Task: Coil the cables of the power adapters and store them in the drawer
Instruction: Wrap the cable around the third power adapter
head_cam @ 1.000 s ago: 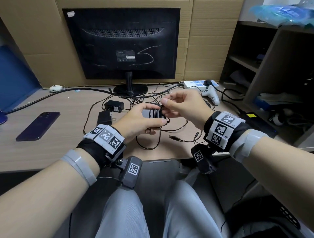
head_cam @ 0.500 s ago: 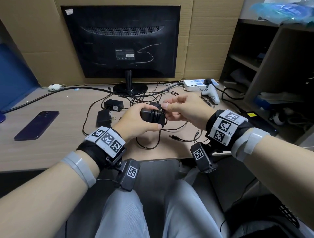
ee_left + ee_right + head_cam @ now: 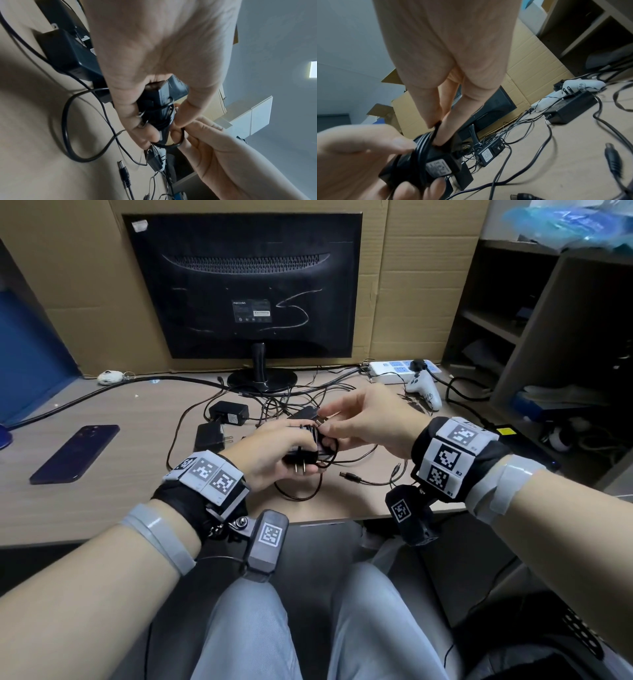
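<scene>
Two hands meet over the middle of the surface (image 3: pixel 102 508), but going left to right first: a dark phone (image 3: pixel 75 453) lies flat at the far left, then two loose black adapters (image 3: pixel 228 413) sit side by side in front of the monitor (image 3: pixel 246 285), cords tangled around them. The left hand (image 3: pixel 270 453) grips the power adapter (image 3: pixel 301 455) just above the surface, fingers curled round its body, plug prongs poking out toward the person. Its cable (image 3: pixel 164 119) is wrapped in several turns around the body. The right hand (image 3: pixel 363 422) pinches a loop of that cable right against the adapter; which exact fingers do the pinching is hard to say, since the wrist view is blurry there. A loose barrel plug (image 3: pixel 349 477) lies on the surface below the right hand. Farther right sit a white power strip (image 3: pixel 394 368) and a white game controller (image 3: pixel 424 390).
</scene>
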A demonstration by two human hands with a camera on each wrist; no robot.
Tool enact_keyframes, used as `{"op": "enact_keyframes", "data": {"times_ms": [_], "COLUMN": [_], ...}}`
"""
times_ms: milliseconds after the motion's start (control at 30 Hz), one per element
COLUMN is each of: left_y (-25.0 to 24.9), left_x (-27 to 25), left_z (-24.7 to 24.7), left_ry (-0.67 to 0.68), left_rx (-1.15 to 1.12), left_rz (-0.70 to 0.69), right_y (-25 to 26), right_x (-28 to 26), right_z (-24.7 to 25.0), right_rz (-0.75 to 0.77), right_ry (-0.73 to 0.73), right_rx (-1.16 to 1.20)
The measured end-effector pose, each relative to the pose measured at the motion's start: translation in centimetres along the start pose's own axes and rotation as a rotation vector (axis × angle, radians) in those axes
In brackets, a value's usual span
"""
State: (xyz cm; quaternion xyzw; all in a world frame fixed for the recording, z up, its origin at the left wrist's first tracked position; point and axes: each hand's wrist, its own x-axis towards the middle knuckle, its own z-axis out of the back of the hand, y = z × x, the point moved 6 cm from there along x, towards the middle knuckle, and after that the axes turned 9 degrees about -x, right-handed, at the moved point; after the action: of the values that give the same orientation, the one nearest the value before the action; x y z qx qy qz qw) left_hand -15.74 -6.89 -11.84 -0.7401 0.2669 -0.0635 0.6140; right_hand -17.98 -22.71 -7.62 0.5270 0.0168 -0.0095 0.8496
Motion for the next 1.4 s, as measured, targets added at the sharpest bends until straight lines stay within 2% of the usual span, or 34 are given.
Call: {"op": "enact_keyframes", "data": {"times_ms": [200,367,533,733,800,967,1200,1400], "left_y": [-0.2,-0.4,-0.8,-1.1,-1.0,-1.1,-0.4,0.1], "left_x": [0.0,0.2,-0.1,-0.4,-0.5,-0.7,-0.6,-0.4], "left_z": [1.0,1.5,1.3,1.1,1.4,1.9,2.4,2.0], "left_ry": [-0.072,-0.142,-0.093,0.013,0.007,-0.001,-0.036,-0.034], "left_rx": [-0.078,-0.079,-0.008,-0.061,-0.055,0.014,0.013,-0.005], "left_rz": [0.028,-0.039,-0.034,0.029,0.045,0.048,0.075,0.074], "right_y": [0.3,0.4,0.6,1.6,2.1,2.7,2.3,1.8], "right_x": [-0.2,0.0,0.0,0.0,-0.2,-0.2,-0.2,-0.5], "right_z": [-0.1,-0.7,-0.5,-1.1,-1.2,-1.3,-1.3,-2.0], "right_rz": [0.018,0.013,0.009,0.076,0.131,0.307,0.369,0.356], "right_ry": [-0.01,0.064,0.06,0.021,0.019,0.0,0.046,0.136], "right_rx": [-0.099,-0.187,-0.186,-0.189,-0.198,-0.398,-0.468,-0.391]}}
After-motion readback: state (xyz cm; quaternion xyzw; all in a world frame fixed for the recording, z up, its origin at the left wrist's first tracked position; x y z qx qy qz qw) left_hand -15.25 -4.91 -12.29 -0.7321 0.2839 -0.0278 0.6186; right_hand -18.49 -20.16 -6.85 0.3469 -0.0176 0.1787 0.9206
